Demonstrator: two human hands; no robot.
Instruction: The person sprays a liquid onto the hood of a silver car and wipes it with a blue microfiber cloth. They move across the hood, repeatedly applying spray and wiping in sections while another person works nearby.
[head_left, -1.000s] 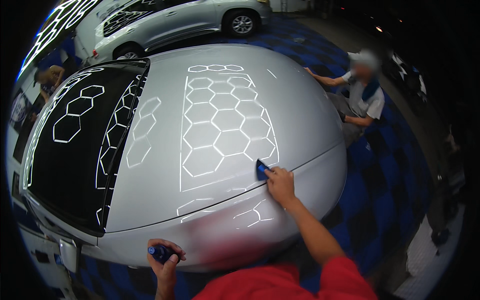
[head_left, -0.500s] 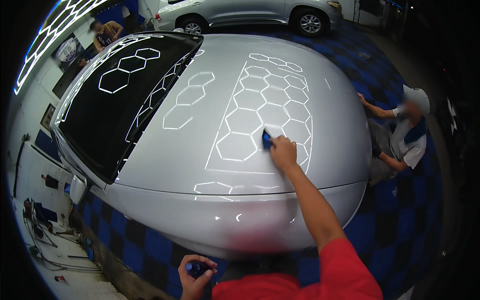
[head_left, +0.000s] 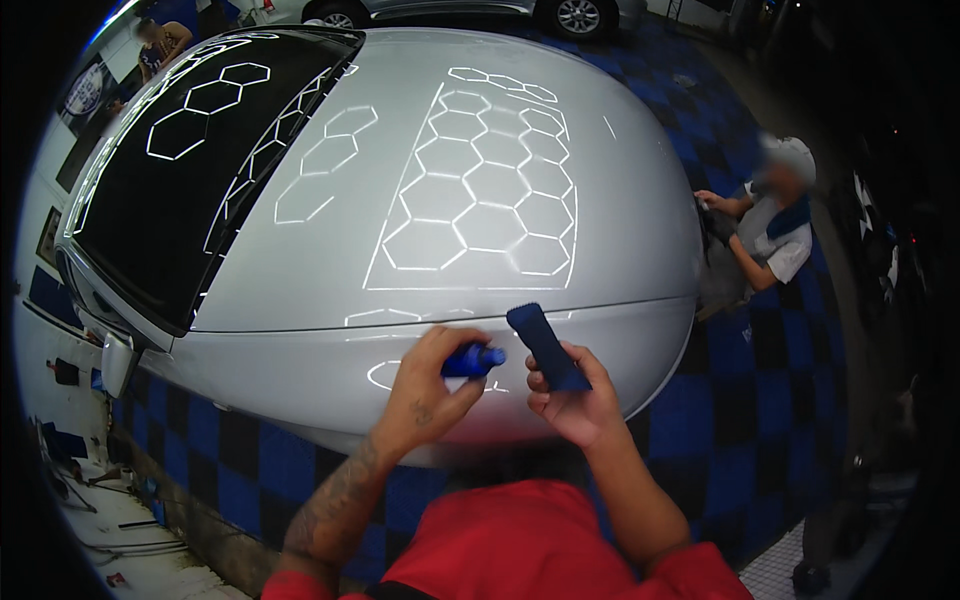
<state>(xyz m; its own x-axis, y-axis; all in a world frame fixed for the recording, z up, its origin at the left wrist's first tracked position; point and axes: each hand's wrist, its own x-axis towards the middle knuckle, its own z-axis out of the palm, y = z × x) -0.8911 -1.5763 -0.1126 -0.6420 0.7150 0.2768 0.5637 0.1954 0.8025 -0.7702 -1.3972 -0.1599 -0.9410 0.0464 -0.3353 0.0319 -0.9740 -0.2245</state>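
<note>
My left hand point(head_left: 428, 388) is closed around a small blue bottle point(head_left: 466, 361), tipped so its neck points right. In my right hand point(head_left: 588, 408) is a dark blue applicator pad point(head_left: 546, 348), held by its lower end with a flat face turned up. A narrow gap separates the bottle's neck from the pad. Both hands are above the near fender of a silver car, just this side of the seam along its hood point(head_left: 625, 235). Whether any liquid is on the pad cannot be seen.
Hexagon light reflections cover the glossy hood. A co-worker point(head_left: 780, 220) crouches at the car's front end, right; another person point(head_left: 160, 48) is beyond the dark windshield point(head_left: 215, 150). A second silver vehicle point(head_left: 470, 8) stands behind. Hoses and tools lie along the left wall.
My right hand has come back from the hood with the applicator pad. My left hand has risen with the bottle and tipped it toward the pad. The view has shifted.
</note>
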